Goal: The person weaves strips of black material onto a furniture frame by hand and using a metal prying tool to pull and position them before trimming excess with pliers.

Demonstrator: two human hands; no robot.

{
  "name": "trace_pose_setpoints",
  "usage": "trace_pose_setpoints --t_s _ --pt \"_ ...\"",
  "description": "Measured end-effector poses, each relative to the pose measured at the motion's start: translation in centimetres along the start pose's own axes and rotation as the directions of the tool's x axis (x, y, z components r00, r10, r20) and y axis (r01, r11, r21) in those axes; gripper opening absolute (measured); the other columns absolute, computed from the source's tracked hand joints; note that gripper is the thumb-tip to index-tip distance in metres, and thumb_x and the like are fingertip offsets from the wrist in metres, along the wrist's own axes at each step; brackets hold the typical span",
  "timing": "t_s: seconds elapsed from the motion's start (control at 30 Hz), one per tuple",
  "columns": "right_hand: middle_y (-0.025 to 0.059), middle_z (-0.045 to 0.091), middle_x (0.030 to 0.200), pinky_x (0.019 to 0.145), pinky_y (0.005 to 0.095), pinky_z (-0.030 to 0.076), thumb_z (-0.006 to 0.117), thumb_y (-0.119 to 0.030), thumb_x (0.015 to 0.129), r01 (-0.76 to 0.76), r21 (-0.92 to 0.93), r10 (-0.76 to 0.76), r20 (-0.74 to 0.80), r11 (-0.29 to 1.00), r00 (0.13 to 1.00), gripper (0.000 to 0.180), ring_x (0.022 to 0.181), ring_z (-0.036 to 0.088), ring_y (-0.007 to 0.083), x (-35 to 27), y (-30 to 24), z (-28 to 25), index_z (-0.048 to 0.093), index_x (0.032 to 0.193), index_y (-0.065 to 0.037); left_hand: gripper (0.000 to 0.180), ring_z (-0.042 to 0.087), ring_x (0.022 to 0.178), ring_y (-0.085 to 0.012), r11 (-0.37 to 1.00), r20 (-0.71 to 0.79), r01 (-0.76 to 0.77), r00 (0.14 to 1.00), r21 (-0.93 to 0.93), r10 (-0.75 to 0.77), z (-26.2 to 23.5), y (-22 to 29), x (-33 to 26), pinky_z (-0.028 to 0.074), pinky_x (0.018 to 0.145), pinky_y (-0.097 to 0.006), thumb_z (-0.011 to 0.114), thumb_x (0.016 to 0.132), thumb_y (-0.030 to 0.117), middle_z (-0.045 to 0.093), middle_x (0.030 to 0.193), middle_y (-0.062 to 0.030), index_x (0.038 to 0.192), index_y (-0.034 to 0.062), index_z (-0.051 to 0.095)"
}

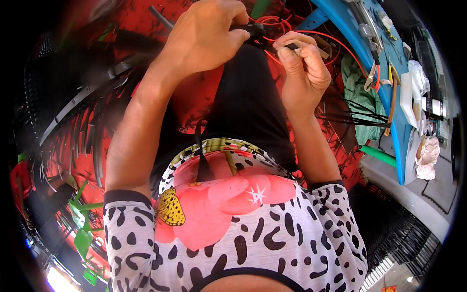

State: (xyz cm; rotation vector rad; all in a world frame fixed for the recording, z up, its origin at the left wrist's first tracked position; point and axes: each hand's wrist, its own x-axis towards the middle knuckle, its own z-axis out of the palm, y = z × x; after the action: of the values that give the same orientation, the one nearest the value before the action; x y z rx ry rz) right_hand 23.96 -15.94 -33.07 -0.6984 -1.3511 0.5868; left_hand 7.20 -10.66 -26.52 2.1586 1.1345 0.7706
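Note:
Both my hands are raised at the top of the view, close to each other above my dark trousers (253, 92). The fingers of my left hand (206, 41) are closed round a dark black piece (254, 31), whose exact kind I cannot make out. A little to the right, my right hand (306, 73) pinches a small black strip end (292, 46) between thumb and fingers. Thin red wire (340, 41) loops behind and between the two hands. Part of what the left hand grips is hidden by its own fingers.
On the right stands a blue table (398, 141) with clamps and tools along it. A green plastic bag (362, 102) hangs by its edge, near several thin black strips (350, 118). Black strips (90, 141) lie at the left over the red floor (192, 95), which is littered with dark scraps.

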Motion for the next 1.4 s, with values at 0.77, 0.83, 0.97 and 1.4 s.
trace_pose_setpoints --t_s 0.77,0.83,0.97,1.4 --pt "0.0068 0.052 0.082 0.063 0.0256 0.040 0.061 -0.007 0.087 0.147 -0.199 -0.074 0.334 0.969 0.940 0.020 0.067 0.046 0.0136 6.4 1.7 0.3 0.046 0.078 0.002 0.026 0.060 0.073 -0.0351 0.962 -0.167 -0.271 0.947 0.031 0.273 0.3 -1.4 0.7 0.046 0.061 -0.037 0.070 0.061 0.000 0.057 0.075 -0.0177 0.083 -0.0034 0.057" --pt "0.0095 0.062 0.090 0.062 0.0189 0.041 0.057 0.004 0.083 0.191 -0.384 -0.085 0.276 0.903 0.957 0.003 0.069 0.051 0.0067 5.4 0.2 0.2 0.057 0.080 0.006 0.026 0.060 0.072 -0.0344 0.970 -0.154 -0.243 0.958 0.017 0.243 0.4 -1.4 0.5 0.046 0.061 -0.037 0.070 0.061 -0.001 0.057 0.075 -0.0173 0.084 -0.0035 0.057" --pt "0.0119 0.062 0.098 0.073 0.0268 0.047 0.054 -0.001 0.087 0.020 0.008 -0.021 0.158 1.000 0.987 0.010 0.085 0.059 0.0148 2.8 2.3 -1.0 0.062 0.089 0.004 0.025 0.060 0.071 -0.0328 0.983 -0.124 -0.176 0.976 0.051 0.181 0.4 -1.0 0.5 0.046 0.061 -0.035 0.070 0.061 -0.003 0.058 0.075 -0.0171 0.083 -0.0035 0.057" --pt "0.0034 0.062 0.111 0.083 0.0287 0.048 0.056 -0.020 0.093 -0.602 0.447 0.452 0.403 0.662 0.796 0.030 0.099 0.058 0.0126 1.8 7.5 -2.2 0.058 0.119 -0.004 0.017 0.061 0.071 -0.0146 0.988 -0.037 -0.155 0.987 -0.021 0.154 1.6 -1.8 0.4 0.048 0.066 -0.026 0.065 0.074 -0.001 0.063 0.077 -0.0084 0.091 -0.0005 0.061"
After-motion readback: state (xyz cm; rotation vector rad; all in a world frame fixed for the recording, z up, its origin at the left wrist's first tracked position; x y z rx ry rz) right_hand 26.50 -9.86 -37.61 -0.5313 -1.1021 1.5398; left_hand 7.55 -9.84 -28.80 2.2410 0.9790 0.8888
